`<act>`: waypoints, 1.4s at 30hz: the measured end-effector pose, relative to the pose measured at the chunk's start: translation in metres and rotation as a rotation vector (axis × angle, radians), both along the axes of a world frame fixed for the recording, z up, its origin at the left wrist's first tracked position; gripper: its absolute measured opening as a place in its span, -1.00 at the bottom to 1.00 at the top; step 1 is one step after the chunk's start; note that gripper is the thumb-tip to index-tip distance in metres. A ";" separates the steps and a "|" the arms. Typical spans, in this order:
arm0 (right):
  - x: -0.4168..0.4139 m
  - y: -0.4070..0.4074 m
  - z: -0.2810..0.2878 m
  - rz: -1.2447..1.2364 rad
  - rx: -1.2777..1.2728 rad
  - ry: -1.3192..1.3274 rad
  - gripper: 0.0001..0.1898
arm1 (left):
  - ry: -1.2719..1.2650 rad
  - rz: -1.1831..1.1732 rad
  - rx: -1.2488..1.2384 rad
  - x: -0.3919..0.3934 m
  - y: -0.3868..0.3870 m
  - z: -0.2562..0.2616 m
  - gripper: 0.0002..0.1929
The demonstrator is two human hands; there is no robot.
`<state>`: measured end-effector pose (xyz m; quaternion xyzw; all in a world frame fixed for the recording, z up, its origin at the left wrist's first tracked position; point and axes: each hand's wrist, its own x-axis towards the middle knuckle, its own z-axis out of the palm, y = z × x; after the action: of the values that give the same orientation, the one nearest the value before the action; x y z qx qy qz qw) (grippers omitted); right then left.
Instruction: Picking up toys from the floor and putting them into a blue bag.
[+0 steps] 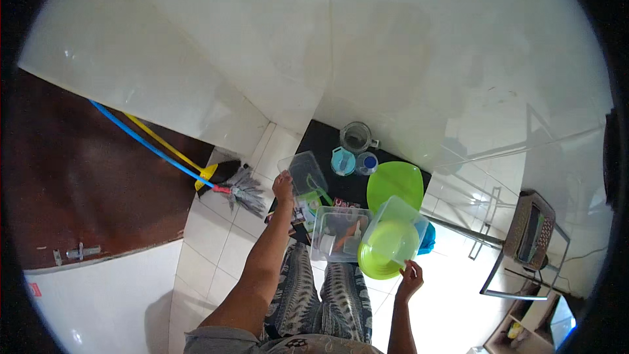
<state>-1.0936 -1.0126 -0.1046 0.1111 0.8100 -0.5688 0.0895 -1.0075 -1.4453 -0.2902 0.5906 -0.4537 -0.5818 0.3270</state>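
Observation:
My left hand (283, 188) pinches the edge of a clear plastic lid or shallow container (303, 171) over the left side of a black tabletop (322, 145). On the right, my right hand (411, 279) grips the lower corner of a clear plastic container (399, 212), tilted above green plates (381, 271). Between the hands sits a clear plastic box (320, 221) with an orange item (348, 230), a small clear bottle (353, 243) and a white item (327, 244) in it. A green-handled item (319, 189) lies near my left hand, partly behind the clear plastic.
A glass jug (355, 136), a light-blue-lidded container (343, 161) and a blue-capped bottle (367, 163) stand at the back by the wall. A large green plate or tray (394, 182) lies right of them. A duster (241, 191) and dustpan (206, 177) are left; a metal rack (516, 295) is right.

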 end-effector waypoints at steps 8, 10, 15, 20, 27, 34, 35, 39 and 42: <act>0.017 -0.027 0.035 0.113 0.028 0.064 -0.92 | 0.091 -0.199 -0.543 0.042 0.042 0.231 -0.78; 0.022 -0.036 0.039 0.154 0.051 0.116 -0.91 | -0.068 -0.520 -0.885 0.053 0.063 0.288 -0.81; 0.035 -0.086 0.059 0.277 0.076 0.227 -0.88 | 0.144 -1.245 -1.093 0.061 0.112 0.322 -0.71; 0.046 -0.118 0.075 0.147 -0.256 -0.064 -0.86 | -0.023 -1.212 -1.647 0.064 0.111 0.334 -0.66; 0.048 -0.128 0.099 0.154 -0.439 -0.077 -0.87 | 0.002 -1.147 -1.430 0.086 0.073 0.330 -0.55; 0.063 -0.134 0.109 0.140 -0.456 -0.138 -0.88 | 0.603 -0.483 0.098 0.084 0.066 0.303 -0.33; 0.066 -0.135 0.110 0.185 -0.455 -0.167 -0.87 | 0.603 -0.484 0.097 0.088 0.064 0.290 -0.33; 0.065 -0.132 0.132 0.312 -0.489 -0.177 -0.81 | 0.742 -0.680 0.538 0.074 0.055 0.295 -0.33; 0.069 -0.126 0.139 0.395 -0.454 -0.141 -0.75 | 0.673 -0.744 0.487 0.070 0.049 0.294 -0.33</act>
<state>-1.0245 -1.1383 0.0340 -0.0321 0.6598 -0.6979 0.2768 -0.9372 -1.3963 0.0038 0.2308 -0.3545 -0.9026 0.0805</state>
